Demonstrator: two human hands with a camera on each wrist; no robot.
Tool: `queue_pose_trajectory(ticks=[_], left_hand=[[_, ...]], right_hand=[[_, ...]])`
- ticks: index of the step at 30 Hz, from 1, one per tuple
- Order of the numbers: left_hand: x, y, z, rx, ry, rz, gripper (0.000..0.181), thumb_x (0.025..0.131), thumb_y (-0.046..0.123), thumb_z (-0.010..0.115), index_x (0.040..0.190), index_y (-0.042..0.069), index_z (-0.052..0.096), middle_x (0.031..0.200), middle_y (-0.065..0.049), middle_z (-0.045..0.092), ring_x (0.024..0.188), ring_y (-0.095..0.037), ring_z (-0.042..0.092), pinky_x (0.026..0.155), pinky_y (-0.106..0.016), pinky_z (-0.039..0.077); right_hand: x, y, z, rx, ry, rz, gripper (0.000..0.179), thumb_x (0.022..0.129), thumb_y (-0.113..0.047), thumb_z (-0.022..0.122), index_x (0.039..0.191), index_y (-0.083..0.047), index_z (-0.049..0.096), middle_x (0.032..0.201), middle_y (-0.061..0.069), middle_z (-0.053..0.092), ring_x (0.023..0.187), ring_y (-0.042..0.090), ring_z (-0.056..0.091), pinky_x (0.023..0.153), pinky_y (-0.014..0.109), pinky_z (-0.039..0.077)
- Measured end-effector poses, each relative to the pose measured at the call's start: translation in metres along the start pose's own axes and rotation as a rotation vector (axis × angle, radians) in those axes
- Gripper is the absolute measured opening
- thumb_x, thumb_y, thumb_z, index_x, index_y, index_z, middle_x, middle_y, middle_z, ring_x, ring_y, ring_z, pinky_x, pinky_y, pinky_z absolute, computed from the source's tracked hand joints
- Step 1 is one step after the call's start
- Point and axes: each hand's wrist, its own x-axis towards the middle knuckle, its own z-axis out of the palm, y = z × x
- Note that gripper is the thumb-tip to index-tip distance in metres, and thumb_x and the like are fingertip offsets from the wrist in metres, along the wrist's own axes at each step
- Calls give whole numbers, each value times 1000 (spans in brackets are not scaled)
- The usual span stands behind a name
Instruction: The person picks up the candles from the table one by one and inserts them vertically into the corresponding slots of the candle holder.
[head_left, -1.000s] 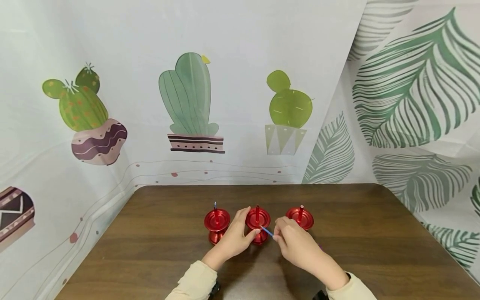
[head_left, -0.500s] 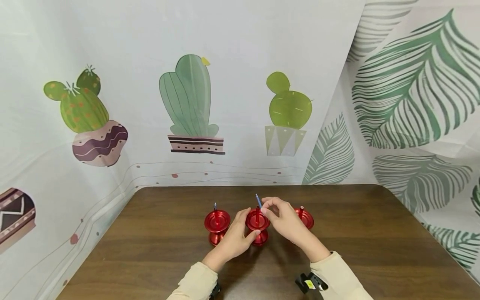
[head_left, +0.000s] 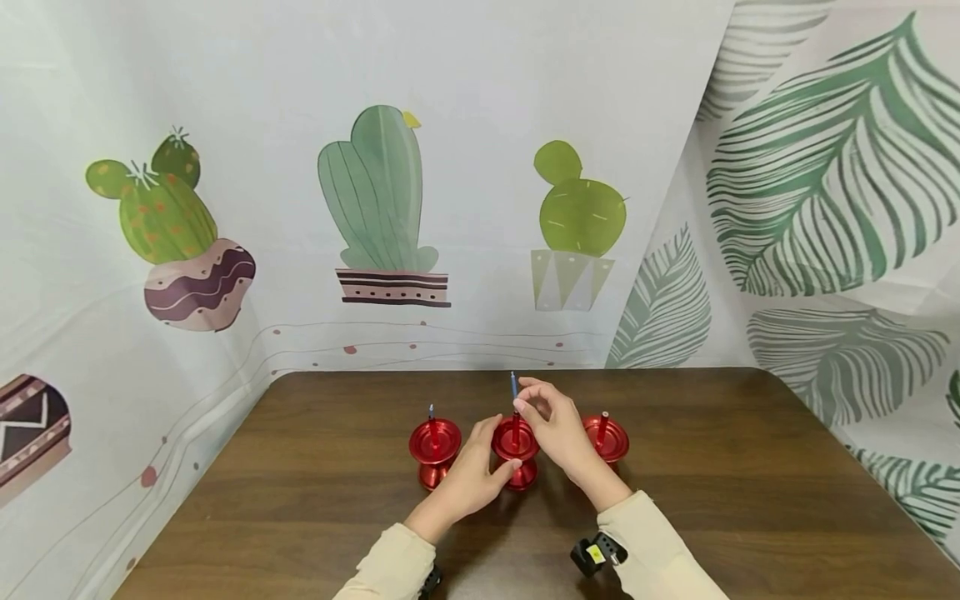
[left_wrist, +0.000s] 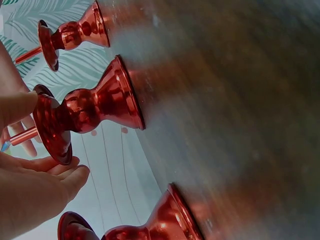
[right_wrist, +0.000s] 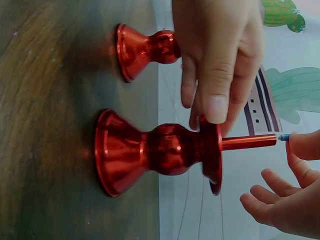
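The middle red metal candle holder (head_left: pixel 515 475) stands upright, and my left hand (head_left: pixel 471 471) grips its dish rim between thumb and fingers. Its thin red tube (right_wrist: pixel 250 142) rises from the dish. My right hand (head_left: pixel 551 421) pinches a slim blue candle (head_left: pixel 513 385) between thumb and index finger, upright over that tube. In the right wrist view the candle's lower end is right at the tube's mouth; I cannot tell whether they touch. The other right-hand fingers are spread loosely. On the left, another red candle holder (head_left: pixel 433 454) has a blue candle (head_left: pixel 431 412) in its tube.
A third red candle holder (head_left: pixel 606 437) stands at the right, partly behind my right hand, with no candle showing in its tube. All stand on a brown wooden table (head_left: pixel 300 483). Behind it hangs a white cloth (head_left: pixel 480 208) printed with cacti and leaves.
My right hand has risen from beside the middle holder to above its tube, turning the blue candle from slanted to upright. The left hand keeps its place on the rim.
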Motion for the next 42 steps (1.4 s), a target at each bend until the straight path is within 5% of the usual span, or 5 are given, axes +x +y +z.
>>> queue_pose_trajectory(ticks=[12,20,30,42], left_hand=[[0,-1,0,-1,-12,-2,66,84,26,60,134,-2,27,132,-15,35,120,-23,40,96,-40,36],[1,-1,-1,-3,-17,-11,66,84,26,60,134,-1,27,132,-14,35,120,-23,40,96,-39,36],[1,1,-2,-11,-24,-20,66,84,25,60,134,-3,27,133,-15,34,120,-24,40,96,-40,35],[0,2,-2,-5,-19,-18,66,84,25,60,134,-2,27,132,-14,35,120,-23,40,96,-39,35]], right_hand=[[-1,29,5,-87,35,-124,5,85,-13,58,85,-9,56,122,11,51,116,28,45,92,51,35],[-10,13,7,-95,52,-133,5,84,-1,58,88,0,56,120,19,50,113,38,44,90,55,34],[-1,21,7,-128,71,-188,11,84,-16,61,93,-11,59,120,5,51,112,23,47,89,48,40],[-5,3,5,-100,102,-187,6,82,-7,62,86,-4,59,117,10,53,110,31,48,88,48,40]])
